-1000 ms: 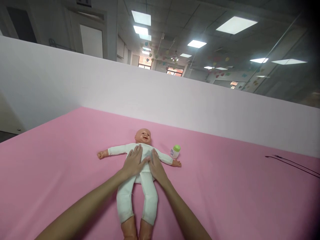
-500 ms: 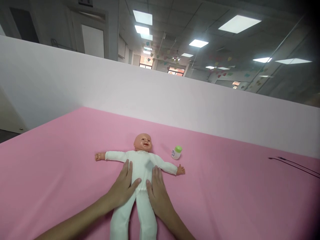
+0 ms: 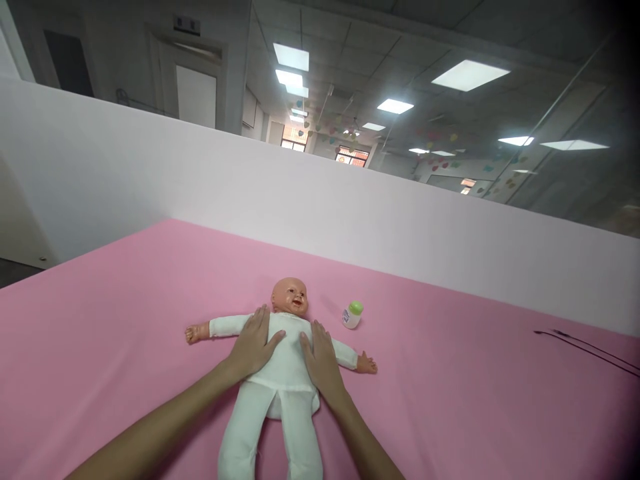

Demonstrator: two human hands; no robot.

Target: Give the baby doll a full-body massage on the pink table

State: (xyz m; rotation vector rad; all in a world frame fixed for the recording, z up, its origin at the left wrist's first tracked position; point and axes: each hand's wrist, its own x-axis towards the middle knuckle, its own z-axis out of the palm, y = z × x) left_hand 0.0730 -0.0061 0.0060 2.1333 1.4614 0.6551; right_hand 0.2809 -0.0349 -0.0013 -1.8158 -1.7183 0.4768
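Observation:
A baby doll point(image 3: 285, 353) in white clothing lies on its back on the pink cloth point(image 3: 450, 387), arms spread wide and head away from me. My left hand point(image 3: 254, 347) lies flat on the left side of its upper chest, thumb pointing inward. On the opposite side, near the doll's shoulder, rests my right hand point(image 3: 323, 360), fingers extended and thumb apart. Neither hand grips anything. Just beyond the doll's arm on the right stands a small white bottle point(image 3: 351, 316) with a green cap.
A low white wall point(image 3: 320, 207) runs behind the pink surface. Thin black cords point(image 3: 580, 344) lie at the right edge. Past the wall are a door point(image 3: 197, 97) and lit ceiling panels.
Both hands have moved up the doll's torso from its waist to its chest and shoulders. The clothing at the waist now shows a loose hem. The camera view has tilted slightly.

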